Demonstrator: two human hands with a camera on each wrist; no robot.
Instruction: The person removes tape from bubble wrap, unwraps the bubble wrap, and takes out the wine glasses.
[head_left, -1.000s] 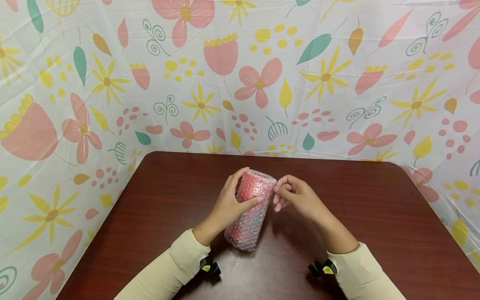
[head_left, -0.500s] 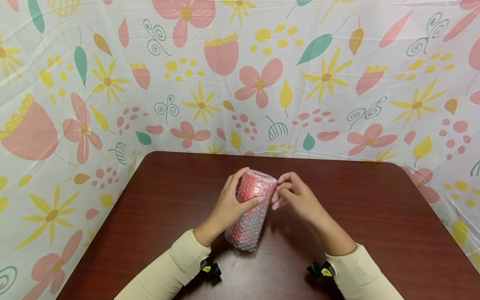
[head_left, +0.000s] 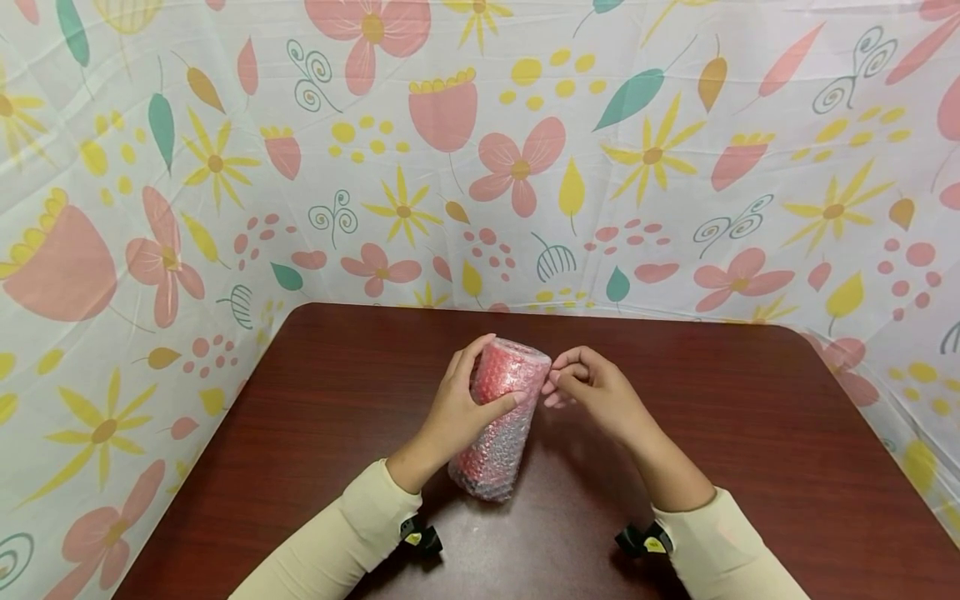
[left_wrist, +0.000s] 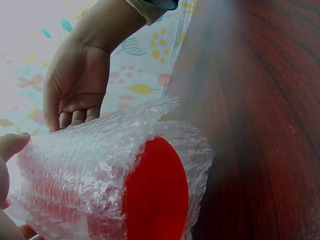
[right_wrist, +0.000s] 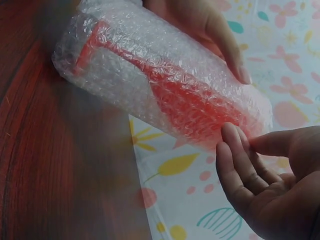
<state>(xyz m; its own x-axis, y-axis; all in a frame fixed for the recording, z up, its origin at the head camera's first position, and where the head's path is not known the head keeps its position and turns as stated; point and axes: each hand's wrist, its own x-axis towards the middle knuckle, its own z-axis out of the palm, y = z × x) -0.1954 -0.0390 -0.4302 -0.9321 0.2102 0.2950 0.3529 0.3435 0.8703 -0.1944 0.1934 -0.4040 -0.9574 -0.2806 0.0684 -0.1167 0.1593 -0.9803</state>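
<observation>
Bubble wrap (head_left: 495,437) sheathes a red goblet (head_left: 510,372). Head: we see it tilted over the table (head_left: 337,375), clamped in the left hand (head_left: 457,406). Left wrist: we note its round foot (left_wrist: 157,192). Right wrist: the right hand (right_wrist: 282,190) touches the wrap; whether it pinches, we cannot tell.

a dark reddish-brown worktop (head_left: 750,408) with rounded far corners; behind it and along both sides, white cloth (head_left: 487,283) with a pink, yellow and teal floral print.
</observation>
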